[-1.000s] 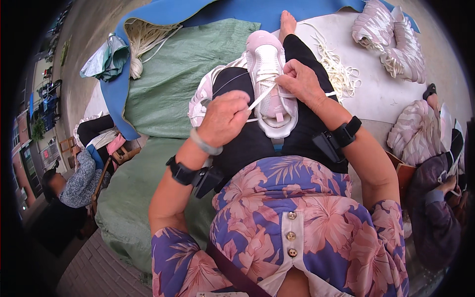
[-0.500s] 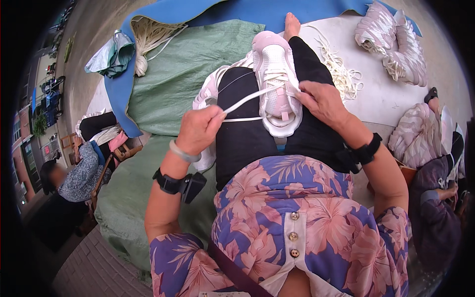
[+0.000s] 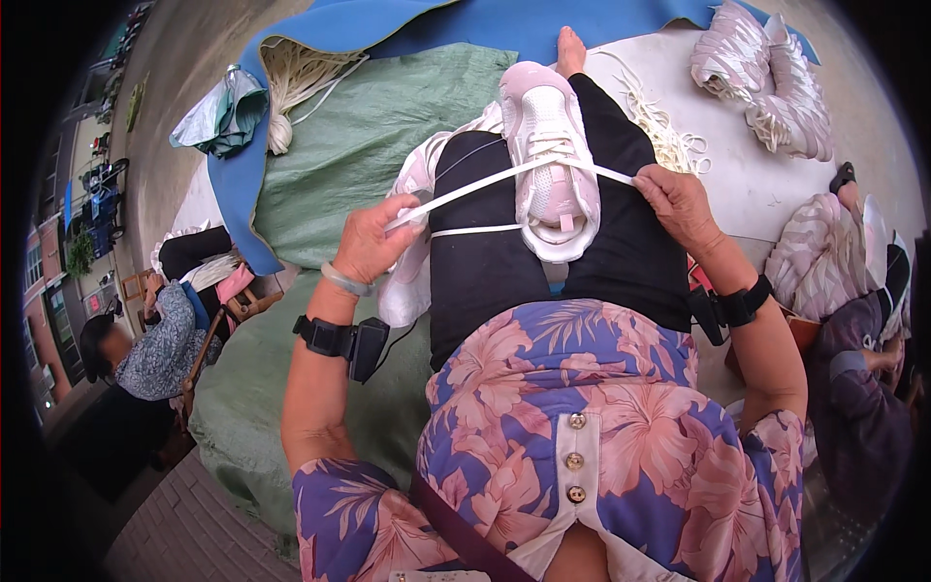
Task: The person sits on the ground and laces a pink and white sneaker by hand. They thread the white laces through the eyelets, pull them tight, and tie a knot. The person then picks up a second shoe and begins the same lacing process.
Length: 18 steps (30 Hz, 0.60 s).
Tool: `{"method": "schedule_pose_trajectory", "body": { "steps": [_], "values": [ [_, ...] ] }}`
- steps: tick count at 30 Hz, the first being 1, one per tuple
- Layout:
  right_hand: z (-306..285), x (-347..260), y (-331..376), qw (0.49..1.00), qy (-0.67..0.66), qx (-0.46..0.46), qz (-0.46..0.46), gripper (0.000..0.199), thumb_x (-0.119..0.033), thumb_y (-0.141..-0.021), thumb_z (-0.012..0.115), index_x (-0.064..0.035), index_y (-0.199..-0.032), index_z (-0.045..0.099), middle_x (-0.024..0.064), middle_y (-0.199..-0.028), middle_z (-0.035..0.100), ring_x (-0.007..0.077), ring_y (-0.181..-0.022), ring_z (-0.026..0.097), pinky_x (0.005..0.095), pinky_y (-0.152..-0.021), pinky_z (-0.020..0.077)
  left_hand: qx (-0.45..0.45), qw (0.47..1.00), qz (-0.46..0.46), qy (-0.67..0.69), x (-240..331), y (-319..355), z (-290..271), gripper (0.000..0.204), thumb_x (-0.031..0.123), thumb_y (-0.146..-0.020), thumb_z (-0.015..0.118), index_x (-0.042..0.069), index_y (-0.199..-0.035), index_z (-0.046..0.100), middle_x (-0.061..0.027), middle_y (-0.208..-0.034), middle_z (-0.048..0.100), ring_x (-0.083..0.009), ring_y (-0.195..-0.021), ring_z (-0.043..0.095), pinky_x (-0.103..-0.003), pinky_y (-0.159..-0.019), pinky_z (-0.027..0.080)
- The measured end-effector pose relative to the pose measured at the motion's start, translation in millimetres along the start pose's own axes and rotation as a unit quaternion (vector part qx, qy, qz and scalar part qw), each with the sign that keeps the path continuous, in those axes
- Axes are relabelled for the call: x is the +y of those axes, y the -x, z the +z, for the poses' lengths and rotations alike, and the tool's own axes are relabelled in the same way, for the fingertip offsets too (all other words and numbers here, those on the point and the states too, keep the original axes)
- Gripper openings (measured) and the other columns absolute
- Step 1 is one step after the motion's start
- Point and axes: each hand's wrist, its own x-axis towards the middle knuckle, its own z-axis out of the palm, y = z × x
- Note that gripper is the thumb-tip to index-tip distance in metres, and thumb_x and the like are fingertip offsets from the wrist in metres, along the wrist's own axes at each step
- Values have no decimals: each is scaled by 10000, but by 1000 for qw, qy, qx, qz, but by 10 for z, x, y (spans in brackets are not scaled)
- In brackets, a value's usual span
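A pink and white sneaker (image 3: 553, 199) lies on my lap between my thighs, its toe pointing away from me. White shoelace (image 3: 475, 186) crosses over the laced part and stretches out to both sides. My left hand (image 3: 380, 233) is closed on one lace end, left of the shoe. On the other side, my right hand (image 3: 677, 202) pinches the opposite end between thumb and fingers. Both stretches of lace look taut. Beside my left thigh rests another pale pink and white shoe (image 3: 405, 286), partly hidden by my left hand.
Loose white laces (image 3: 669, 136) lie on the pale sheet at right, and a lace bundle (image 3: 291, 82) lies on the blue mat at left. Stacked shoe pieces (image 3: 790, 92) stand far right. A green tarp (image 3: 378, 126) spreads left. People sit at both sides.
My right hand has moved right, away from the shoe, drawing its lace end out straight. My left hand has shifted slightly left. The lace across the shoe is now pulled tight both ways.
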Motion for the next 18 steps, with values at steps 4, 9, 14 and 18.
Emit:
{"method": "schedule_pose_trajectory", "body": {
  "steps": [4, 9, 14, 18],
  "values": [
    [4, -87, 87, 999, -1, -10, -34, 143, -233, -812, 611, -96, -834, 576, 135, -623, 565, 334, -619, 576, 412, -549, 452, 23, 990, 20, -136, -102, 115, -26, 199, 154, -800, 600, 76, -983, 622, -138, -778, 642, -314, -682, 616, -348, -597, 478],
    [-70, -227, 298, 993, 32, -71, -90, 148, -221, -791, 601, -81, -754, 567, 153, -657, 583, 354, -662, 585, 441, -582, 458, 72, 977, 40, -196, -290, 263, -236, 177, 172, -847, 564, 68, -976, 625, -160, -772, 634, -332, -709, 619, -376, -617, 481],
    [-99, -502, 479, 961, -19, -193, -197, 180, -231, -807, 580, -68, -732, 565, 162, -632, 580, 366, -663, 589, 450, -590, 457, 73, 973, -57, -213, -499, 353, -408, 172, 212, -869, 549, 86, -955, 627, -165, -747, 624, -346, -700, 611, -391, -611, 477],
    [-109, -490, 461, 946, -34, -221, -235, 173, -213, -823, 565, -59, -745, 567, 169, -638, 581, 369, -667, 592, 459, -588, 457, 74, 952, -55, -293, -592, 394, -494, 155, 219, -875, 537, 89, -910, 615, -170, -725, 609, -359, -686, 599, -411, -603, 469]
  ]
}}
